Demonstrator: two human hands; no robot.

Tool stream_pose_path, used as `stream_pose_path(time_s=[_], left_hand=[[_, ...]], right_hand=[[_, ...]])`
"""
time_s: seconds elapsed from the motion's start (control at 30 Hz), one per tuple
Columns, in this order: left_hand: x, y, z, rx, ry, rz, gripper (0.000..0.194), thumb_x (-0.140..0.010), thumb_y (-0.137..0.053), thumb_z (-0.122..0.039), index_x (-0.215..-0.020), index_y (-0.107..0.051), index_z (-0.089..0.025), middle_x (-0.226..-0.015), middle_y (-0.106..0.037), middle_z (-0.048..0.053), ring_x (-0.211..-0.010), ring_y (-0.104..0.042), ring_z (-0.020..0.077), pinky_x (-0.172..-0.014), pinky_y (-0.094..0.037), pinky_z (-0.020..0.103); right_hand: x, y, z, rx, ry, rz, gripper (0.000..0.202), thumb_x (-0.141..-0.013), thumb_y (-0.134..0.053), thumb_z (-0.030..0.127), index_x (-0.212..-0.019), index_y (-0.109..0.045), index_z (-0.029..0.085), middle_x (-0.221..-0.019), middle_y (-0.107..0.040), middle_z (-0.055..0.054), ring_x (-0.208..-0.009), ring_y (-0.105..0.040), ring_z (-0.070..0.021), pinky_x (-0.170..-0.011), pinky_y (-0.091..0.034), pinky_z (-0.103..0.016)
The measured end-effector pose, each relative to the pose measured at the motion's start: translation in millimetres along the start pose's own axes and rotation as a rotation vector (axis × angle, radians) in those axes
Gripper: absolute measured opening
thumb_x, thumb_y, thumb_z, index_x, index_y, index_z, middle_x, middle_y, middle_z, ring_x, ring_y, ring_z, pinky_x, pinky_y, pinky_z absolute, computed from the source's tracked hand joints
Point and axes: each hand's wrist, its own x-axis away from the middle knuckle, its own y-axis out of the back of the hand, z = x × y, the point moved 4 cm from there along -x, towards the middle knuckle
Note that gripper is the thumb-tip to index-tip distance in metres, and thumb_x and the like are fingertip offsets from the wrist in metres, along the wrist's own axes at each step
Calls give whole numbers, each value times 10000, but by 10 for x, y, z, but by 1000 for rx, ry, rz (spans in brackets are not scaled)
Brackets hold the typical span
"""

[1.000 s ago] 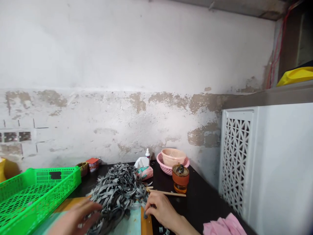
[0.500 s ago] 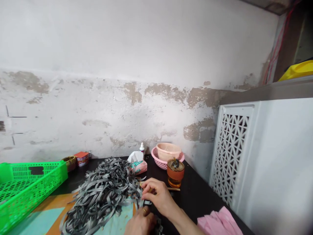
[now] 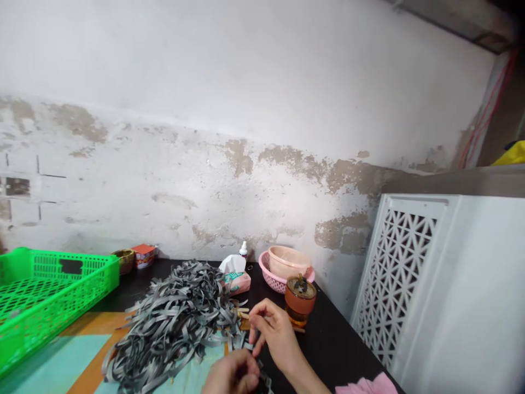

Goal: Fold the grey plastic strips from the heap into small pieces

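2 hands at strip pile (image 3: 176, 323), right hand (image 3: 276, 334) fingers curled, slightly apart, left hand (image 3: 232, 372) fingers bent, grip unclear, cup (image 3: 301, 301) beyond right hand.

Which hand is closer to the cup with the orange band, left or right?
Right. The right hand is close to the cup, in front and to its left; the left hand is farther left and nearer the camera.

Glossy green plastic basket (image 3: 61, 306), rough plaster wall (image 3: 184, 180), crumpled pink cloth (image 3: 367, 385)
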Motion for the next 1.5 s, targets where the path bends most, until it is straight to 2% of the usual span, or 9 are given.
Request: stream_pose_path(time_s=[0.07,0.13,0.23,0.33,0.53,0.9,1.1,1.37,1.5], left_hand=[[4,88,0,400,50,-93,207,-643,-756,-356,-646,-658,-173,-523,-581,-18,-504,-486,129,-504,-329,236],[9,162,-18,615,110,-166,319,-561,-830,-412,-676,-683,-152,-539,-615,-4,-504,-492,116,-497,-327,221],[7,252,-43,761,146,-238,335,-538,-868,-359,-743,-729,-134,-653,-699,48,-613,-591,140,-553,-387,211],[-7,291,-31,842,142,-235,304,-560,-868,-312,-766,-743,-128,-685,-723,62,-629,-619,133,-573,-408,198],[10,302,-61,845,135,-235,301,-559,-868,-328,-753,-737,-138,-614,-685,16,-559,-568,88,-538,-385,167],[-28,280,-69,770,75,-188,359,-525,-863,-418,-706,-712,-147,-550,-648,5,-506,-523,86,-506,-352,186],[6,255,-165,682,68,-131,360,-540,-853,-432,-684,-722,-130,-537,-629,12,-508,-508,91,-513,-353,203],[-17,258,-150,585,46,-131,407,-535,-826,-506,-657,-712,-135,-536,-649,33,-493,-500,112,-509,-349,235],[-13,286,-212,491,29,-186,445,-527,-801,-559,-592,-702,-130,-500,-615,18,-475,-468,107,-488,-324,235]], right_hand=[[23,-34,15,12,8,23,384,-675,-732,521,-738,-650,151,-551,-512,48,-411,-499,-80,-361,-432,-182],[48,-67,41,48,16,50,381,-663,-745,516,-737,-706,144,-612,-540,26,-430,-523,-83,-405,-456,-207],[79,-100,85,85,13,107,364,-697,-724,505,-829,-750,167,-779,-593,-19,-537,-601,-120,-527,-502,-258],[90,-92,96,107,3,157,341,-726,-709,470,-915,-752,190,-839,-622,-38,-640,-622,-149,-632,-505,-287],[52,17,2,29,-106,72,324,-616,-802,311,-899,-746,165,-793,-699,-53,-608,-569,-132,-595,-453,-265],[85,-43,-9,-314,-287,219,490,-525,-799,145,-971,-598,159,-652,-622,32,-522,-527,-82,-520,-371,-198],[110,-3,-1,-269,-342,262,474,-543,-743,92,-987,-588,150,-652,-628,33,-519,-525,-78,-519,-369,-196],[59,11,-123,-154,-258,215,695,-442,-857,155,-1072,-562,168,-671,-642,34,-487,-544,-94,-498,-452,-230],[29,3,-135,-54,-203,163,671,-430,-879,206,-1030,-585,148,-592,-612,56,-432,-522,-89,-478,-479,-255]])
